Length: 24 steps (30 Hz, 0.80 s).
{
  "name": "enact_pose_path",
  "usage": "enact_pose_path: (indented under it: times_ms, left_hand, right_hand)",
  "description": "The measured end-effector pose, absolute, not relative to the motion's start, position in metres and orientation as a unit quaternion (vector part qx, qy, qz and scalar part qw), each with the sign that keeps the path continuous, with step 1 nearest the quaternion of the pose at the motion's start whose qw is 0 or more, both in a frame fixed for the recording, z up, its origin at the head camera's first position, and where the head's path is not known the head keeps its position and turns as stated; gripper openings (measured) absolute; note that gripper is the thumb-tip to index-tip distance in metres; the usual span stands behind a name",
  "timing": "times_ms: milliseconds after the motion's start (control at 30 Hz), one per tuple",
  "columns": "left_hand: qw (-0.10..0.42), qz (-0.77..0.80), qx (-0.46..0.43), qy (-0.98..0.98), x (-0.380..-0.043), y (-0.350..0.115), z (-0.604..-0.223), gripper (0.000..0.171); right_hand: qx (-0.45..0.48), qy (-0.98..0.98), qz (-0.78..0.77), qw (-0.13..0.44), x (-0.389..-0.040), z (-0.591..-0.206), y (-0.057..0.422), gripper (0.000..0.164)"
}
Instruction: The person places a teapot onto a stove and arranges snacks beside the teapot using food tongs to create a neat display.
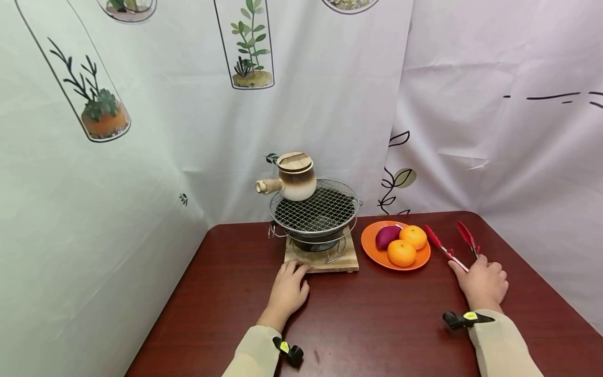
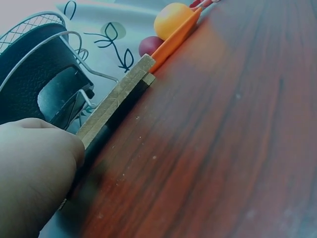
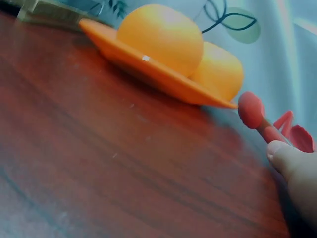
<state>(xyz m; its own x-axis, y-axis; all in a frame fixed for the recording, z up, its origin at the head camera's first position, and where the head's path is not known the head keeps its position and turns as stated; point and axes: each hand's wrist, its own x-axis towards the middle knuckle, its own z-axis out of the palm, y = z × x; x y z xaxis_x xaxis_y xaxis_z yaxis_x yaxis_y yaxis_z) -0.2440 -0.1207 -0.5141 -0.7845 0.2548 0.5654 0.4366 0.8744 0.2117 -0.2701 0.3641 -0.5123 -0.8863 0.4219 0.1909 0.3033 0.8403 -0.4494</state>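
My left hand (image 1: 288,289) rests at the front left corner of a wooden board (image 1: 346,261), its fingers touching the edge; the left wrist view shows the hand (image 2: 39,168) against the board (image 2: 116,96). On the board stands a black grill stove with a round wire mesh (image 1: 325,212). A clay pot (image 1: 299,186) with a wooden lid and side handle sits on the mesh's back left. My right hand (image 1: 482,283) holds red-tipped tongs (image 1: 445,248), whose arms are spread; in the right wrist view the thumb (image 3: 280,151) lies along one arm.
An orange plate (image 1: 372,251) between the board and the tongs bears two oranges (image 1: 402,253) and a purple sweet potato-like item (image 1: 387,237). A dark red wooden table (image 1: 377,324) lies beneath. White printed curtains (image 1: 306,104) hang behind and at both sides.
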Motion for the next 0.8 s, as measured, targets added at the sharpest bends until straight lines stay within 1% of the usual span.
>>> enact_pose_path:
  times_ms: [133, 233, 300, 533, 800]
  left_hand:
    - [0.26, -0.165, -0.182, -0.934, -0.243, -0.12, -0.514, 0.036]
    - [0.255, -0.163, -0.178, -0.936, -0.244, -0.12, -0.514, 0.036]
    - [0.252, -0.163, -0.178, -0.937, -0.244, -0.12, -0.514, 0.036]
    - [0.263, -0.162, -0.183, -0.933, -0.244, -0.123, -0.514, 0.036]
    - [0.256, -0.162, -0.182, -0.935, -0.245, -0.121, -0.514, 0.036]
  right_hand:
    - [-0.186, -0.941, 0.248, 0.137, -0.268, -0.511, 0.369, 0.102]
    - [-0.174, -0.935, 0.276, 0.136, -0.265, -0.51, 0.371, 0.106]
    - [-0.163, -0.934, 0.281, 0.146, -0.263, -0.51, 0.371, 0.104]
    - [-0.105, -0.937, 0.271, 0.194, -0.259, -0.506, 0.369, 0.091]
    - [-0.045, -0.942, 0.257, 0.209, -0.26, -0.504, 0.378, 0.092]
